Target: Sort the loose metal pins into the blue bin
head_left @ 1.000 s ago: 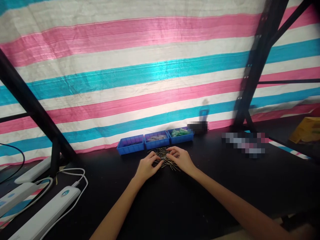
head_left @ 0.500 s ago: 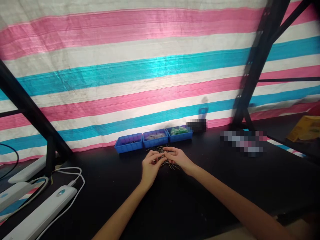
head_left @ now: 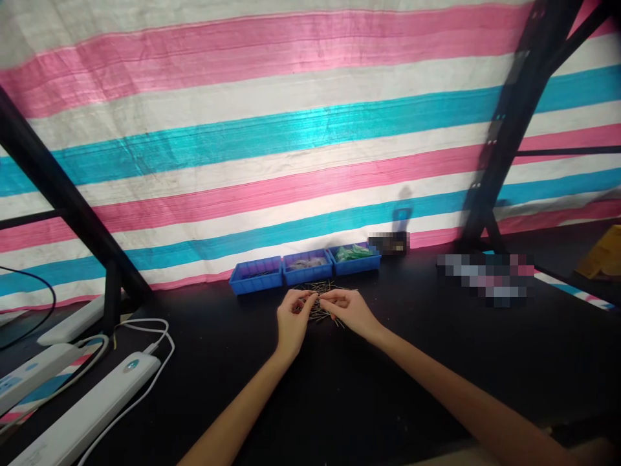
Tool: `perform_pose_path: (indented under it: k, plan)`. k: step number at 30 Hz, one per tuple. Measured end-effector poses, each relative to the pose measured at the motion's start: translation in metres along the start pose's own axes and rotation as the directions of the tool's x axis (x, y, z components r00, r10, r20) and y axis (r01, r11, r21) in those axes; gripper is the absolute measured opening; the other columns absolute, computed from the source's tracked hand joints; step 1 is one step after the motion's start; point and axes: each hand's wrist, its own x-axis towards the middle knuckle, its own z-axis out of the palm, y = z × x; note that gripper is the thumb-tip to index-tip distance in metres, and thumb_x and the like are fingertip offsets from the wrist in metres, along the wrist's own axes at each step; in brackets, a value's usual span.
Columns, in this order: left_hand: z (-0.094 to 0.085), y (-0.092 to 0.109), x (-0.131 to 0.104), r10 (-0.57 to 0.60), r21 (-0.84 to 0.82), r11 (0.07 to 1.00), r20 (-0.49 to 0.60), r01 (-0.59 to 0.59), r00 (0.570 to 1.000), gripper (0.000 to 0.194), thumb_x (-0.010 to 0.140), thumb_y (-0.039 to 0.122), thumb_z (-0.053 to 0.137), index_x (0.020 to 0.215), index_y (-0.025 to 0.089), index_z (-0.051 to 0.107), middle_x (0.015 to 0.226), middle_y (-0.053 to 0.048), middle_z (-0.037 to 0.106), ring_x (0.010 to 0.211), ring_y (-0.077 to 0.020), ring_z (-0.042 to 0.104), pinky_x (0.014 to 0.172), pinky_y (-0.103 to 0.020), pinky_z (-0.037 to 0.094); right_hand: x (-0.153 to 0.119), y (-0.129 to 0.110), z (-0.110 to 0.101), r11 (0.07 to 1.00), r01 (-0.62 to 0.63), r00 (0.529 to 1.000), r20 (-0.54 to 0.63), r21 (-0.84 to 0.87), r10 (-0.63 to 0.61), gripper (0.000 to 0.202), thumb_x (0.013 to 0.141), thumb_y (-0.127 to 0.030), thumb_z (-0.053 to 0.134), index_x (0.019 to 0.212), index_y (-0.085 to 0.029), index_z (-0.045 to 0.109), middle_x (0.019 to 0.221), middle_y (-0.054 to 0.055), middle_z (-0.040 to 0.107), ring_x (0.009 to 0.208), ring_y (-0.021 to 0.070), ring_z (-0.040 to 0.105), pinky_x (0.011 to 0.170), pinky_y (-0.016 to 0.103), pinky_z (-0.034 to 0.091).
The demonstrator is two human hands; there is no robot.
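Hands (head_left: 291, 325) (head_left: 356, 313) closer, green packets (head_left: 351, 252) in bin (head_left: 358, 265)

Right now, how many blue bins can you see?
3. They sit in a row beyond the hands: the left bin, the middle bin beside it, and the right bin with green contents. None seems hidden.
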Motion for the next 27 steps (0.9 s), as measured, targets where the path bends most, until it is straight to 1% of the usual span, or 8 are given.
perform_pose_path:
  k: [4, 8, 12, 14, 17, 21, 24, 27]
  plan:
    - [0.002, 0.0015, -0.0023, 0.014, 0.023, 1.0, 0.021, -0.014, 1.0, 0.016, 0.074, 0.033, 0.062, 0.078, 0.017, 0.064, 0.08, -0.001, 0.056, 0.063, -0.0092, 0.049, 0.055, -0.021, 0.039, -0.0042, -0.0002, 0.0025, 0.985, 0.087, 0.996, 0.051, -0.147, -0.08, 0.028, 0.073, -0.04, 0.06, 0.081, -0.014, 0.068, 0.075, 0.004, 0.067, 0.049, 0.0097, 0.055, 0.046, 0.021, 0.04]
    - [0.0023, 0.0043, -0.0033, 0.004, 0.029, 1.0, 0.054, -0.006, 0.999, 0.017, 0.074, 0.033, 0.062, 0.077, 0.017, 0.064, 0.08, -0.001, 0.055, 0.064, -0.01, 0.05, 0.056, -0.021, 0.04, -0.0075, -0.0015, 0.005, 0.981, 0.104, 0.992, 0.09, -0.165, -0.09, 0.029, 0.075, -0.04, 0.057, 0.078, -0.014, 0.067, 0.07, 0.003, 0.066, 0.047, 0.0099, 0.055, 0.045, 0.02, 0.04]
    - [0.0002, 0.0047, -0.0007, 0.006, 0.011, 1.0, -0.001, -0.006, 1.0, 0.018, 0.073, 0.035, 0.063, 0.077, 0.017, 0.063, 0.079, -0.001, 0.056, 0.062, -0.0091, 0.048, 0.057, -0.022, 0.04, -0.006, -0.0024, 0.0031, 0.984, 0.091, 0.996, 0.037, -0.152, -0.086, 0.029, 0.076, -0.042, 0.056, 0.081, -0.015, 0.067, 0.07, 0.003, 0.066, 0.047, 0.0096, 0.055, 0.045, 0.02, 0.039]
    - [-0.0006, 0.005, 0.0006, 0.0, 0.008, 1.0, -0.015, 0.0, 1.0, 0.019, 0.072, 0.035, 0.063, 0.077, 0.017, 0.062, 0.079, -0.001, 0.057, 0.061, -0.009, 0.048, 0.057, -0.022, 0.04, -0.0043, -0.0029, 0.0013, 0.991, 0.067, 0.998, -0.011, -0.113, -0.068, 0.031, 0.076, -0.043, 0.056, 0.082, -0.015, 0.066, 0.063, 0.002, 0.063, 0.045, 0.0093, 0.053, 0.043, 0.02, 0.037]
    - [-0.0004, 0.0059, 0.0006, 0.007, 0.024, 1.0, -0.001, -0.007, 1.0, 0.02, 0.071, 0.036, 0.064, 0.074, 0.016, 0.063, 0.077, -0.001, 0.056, 0.061, -0.0093, 0.047, 0.057, -0.022, 0.039, -0.0023, -0.0039, -0.0005, 0.999, 0.033, 0.995, -0.091, -0.043, -0.037, 0.034, 0.074, -0.045, 0.056, 0.082, -0.014, 0.066, 0.054, 0.0, 0.058, 0.042, 0.0086, 0.049, 0.04, 0.019, 0.034]
    - [0.0007, 0.0061, -0.0014, 0.028, 0.061, 0.998, 0.064, -0.032, 0.998, 0.021, 0.07, 0.037, 0.065, 0.071, 0.016, 0.063, 0.077, -0.001, 0.053, 0.059, -0.0085, 0.045, 0.052, -0.021, 0.036, -0.0018, -0.0036, 0.0003, 1.0, 0.011, 0.99, -0.14, 0.023, -0.008, 0.035, 0.071, -0.046, 0.059, 0.081, -0.014, 0.065, 0.051, -0.001, 0.054, 0.041, 0.0077, 0.045, 0.039, 0.019, 0.032]
    - [0.0011, 0.0041, -0.0025, 0.032, 0.071, 0.997, 0.144, -0.042, 0.989, 0.022, 0.069, 0.038, 0.066, 0.072, 0.016, 0.065, 0.076, -0.001, 0.052, 0.056, -0.0073, 0.043, 0.049, -0.021, 0.033, -0.002, -0.0012, 0.0018, 0.999, 0.002, 0.993, -0.12, 0.04, 0.002, 0.034, 0.068, -0.046, 0.062, 0.079, -0.014, 0.065, 0.052, -0.001, 0.056, 0.042, 0.0082, 0.045, 0.04, 0.02, 0.032]
    - [0.0012, 0.0018, -0.0027, 0.027, 0.064, 0.997, 0.209, -0.041, 0.977, 0.022, 0.069, 0.038, 0.067, 0.072, 0.016, 0.066, 0.073, -0.001, 0.051, 0.055, -0.0074, 0.042, 0.05, -0.021, 0.034, -0.0019, 0.0005, 0.0023, 0.999, 0.023, 0.996, -0.087, 0.029, -0.02, 0.032, 0.067, -0.045, 0.064, 0.076, -0.014, 0.066, 0.064, 0.003, 0.062, 0.047, 0.0097, 0.048, 0.042, 0.021, 0.034]
